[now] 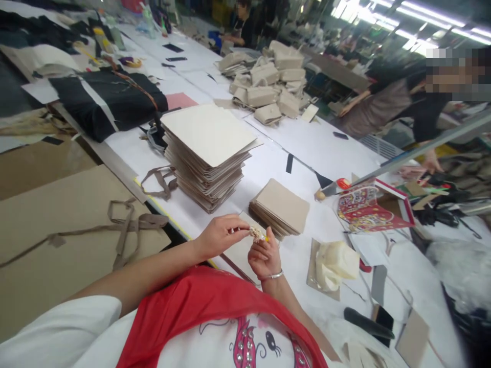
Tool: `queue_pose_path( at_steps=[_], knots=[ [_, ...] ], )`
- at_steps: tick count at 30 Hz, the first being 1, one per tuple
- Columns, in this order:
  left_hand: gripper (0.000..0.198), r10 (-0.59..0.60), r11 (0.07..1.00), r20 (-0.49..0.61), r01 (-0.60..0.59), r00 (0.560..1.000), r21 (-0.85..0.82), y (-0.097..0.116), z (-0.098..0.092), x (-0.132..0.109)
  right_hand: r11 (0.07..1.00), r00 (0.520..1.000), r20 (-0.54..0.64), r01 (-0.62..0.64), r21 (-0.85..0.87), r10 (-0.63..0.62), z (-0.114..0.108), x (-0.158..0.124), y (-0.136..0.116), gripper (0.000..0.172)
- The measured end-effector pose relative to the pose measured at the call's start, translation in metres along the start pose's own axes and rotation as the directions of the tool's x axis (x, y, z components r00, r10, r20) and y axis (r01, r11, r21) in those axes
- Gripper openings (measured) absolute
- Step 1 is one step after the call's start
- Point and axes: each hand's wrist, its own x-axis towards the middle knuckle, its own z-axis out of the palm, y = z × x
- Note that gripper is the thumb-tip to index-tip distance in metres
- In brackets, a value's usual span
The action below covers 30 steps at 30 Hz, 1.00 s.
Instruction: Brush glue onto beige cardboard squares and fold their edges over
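My right hand (265,255), with a bracelet at its wrist, is closed around a small pale, crumbly-looking thing (255,233) with a bit of yellow at its edge; its kind is too small to tell. My left hand (223,235) reaches in from the other side, its fingertips pinched together at that thing's edge. Whatever lies between those fingertips is hidden. Just beyond my hands sits a short stack of beige panels (283,204). A taller stack of similar panels (209,135) stands farther to the left.
Beige folded bags (264,82) are heaped at the back. On the right are a red patterned box (383,204) and a pale block with crumpled wrapping (339,260). Black fabric (111,97) lies at the left. A co-worker (391,102) leans in across the table.
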Motion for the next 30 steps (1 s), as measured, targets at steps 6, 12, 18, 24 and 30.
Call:
queue_pose_path(
  at_steps=[6, 12, 18, 24, 30],
  knots=[
    [0.015, 0.068, 0.997, -0.030, -0.067, 0.997, 0.042, 0.003, -0.002, 0.014, 0.992, 0.994, 0.030, 0.104, -0.068, -0.102, 0.003, -0.004, 0.000, 0.049],
    [0.028, 0.091, 0.986, -0.243, -0.054, 0.966, 0.155, -0.007, -0.041, 0.021, 0.961, 0.971, 0.025, 0.237, -0.143, -0.236, 0.005, -0.005, -0.008, 0.033],
    [0.052, 0.343, 0.740, -0.238, -0.105, 0.909, 0.664, -0.017, -0.126, 0.047, 0.917, 0.925, -0.090, 0.348, -0.193, -0.370, 0.026, -0.006, -0.017, 0.020],
    [0.051, 0.109, 0.473, 0.101, -0.141, 0.989, 0.870, -0.047, -0.194, 0.098, 0.718, 0.804, -0.094, 0.463, -0.520, -0.587, 0.048, -0.019, -0.019, 0.041],
    [0.028, 0.222, 0.470, 0.298, -0.369, 0.928, 0.801, -0.024, -0.195, 0.077, 0.248, 0.511, 0.057, 0.507, -0.826, -0.858, 0.048, -0.037, -0.009, 0.032]
  ],
)
